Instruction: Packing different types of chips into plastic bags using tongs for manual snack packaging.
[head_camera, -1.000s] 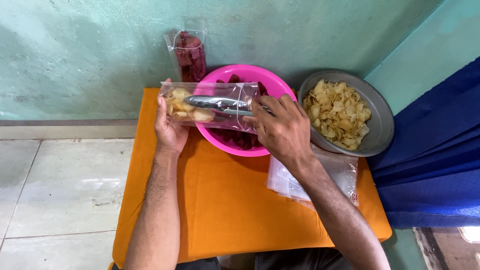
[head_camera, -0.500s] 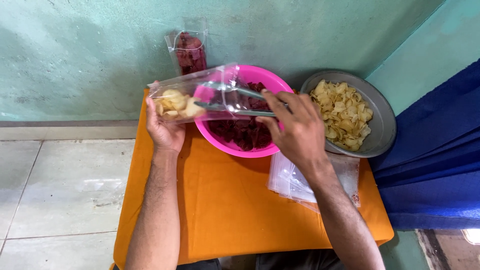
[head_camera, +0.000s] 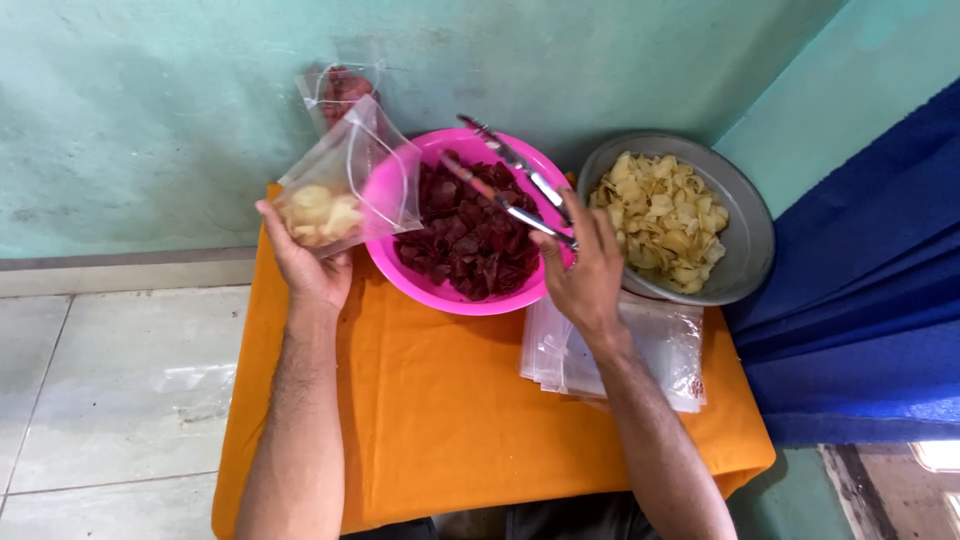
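Over pink bowl (head_camera: 398, 272): right hand (head_camera: 585, 275) grip pinching tongs (head_camera: 510, 190); left hand (head_camera: 305, 265) grip pinching chip bag (head_camera: 340, 190).

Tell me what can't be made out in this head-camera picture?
- Second clear plastic bag of dark red chips against the wall: partly hidden by the clear plastic bag of pale chips in the left hand.
- Stack of empty clear bags: partly covered by the right hand and forearm; count unreadable.
- Metal tongs: handle end hidden inside the right hand's fingers.
- Orange cloth: near edge cut off by the frame's bottom.
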